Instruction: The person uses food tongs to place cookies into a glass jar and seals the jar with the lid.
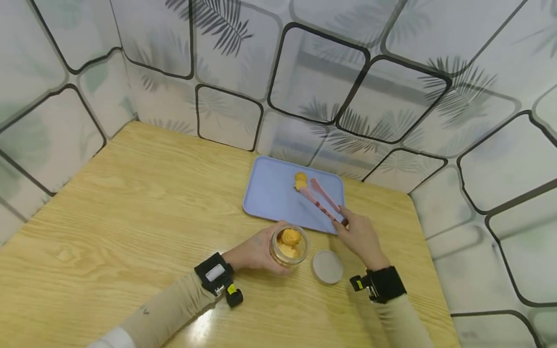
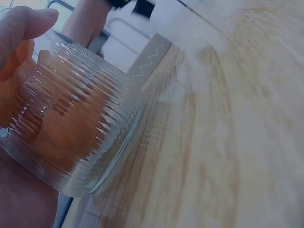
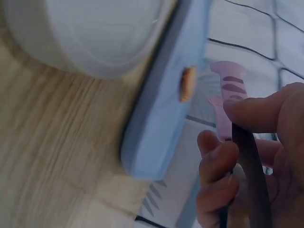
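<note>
My left hand (image 1: 261, 251) grips a ribbed glass jar (image 2: 76, 114) around its side. Inside the open jar sit several orange-yellow cookies (image 1: 290, 237), swirled on top. In my right hand (image 1: 360, 237) is a pair of pink tongs (image 1: 324, 195) with dark handles (image 3: 249, 175), thumb on one arm and curled fingers at the other. The tongs' tips stand apart over the blue tray (image 1: 274, 193). One tip lies right at the lower of two cookies (image 1: 300, 178) on that tray; whether it touches cannot be told.
A round beige lid (image 1: 327, 267) lies on the wooden table (image 1: 130, 208) between my hands, to the right of the jar; its side carries a zigzag line. Behind the tray, a patterned curtain (image 1: 230, 118) rises along the table's back edge and around both sides.
</note>
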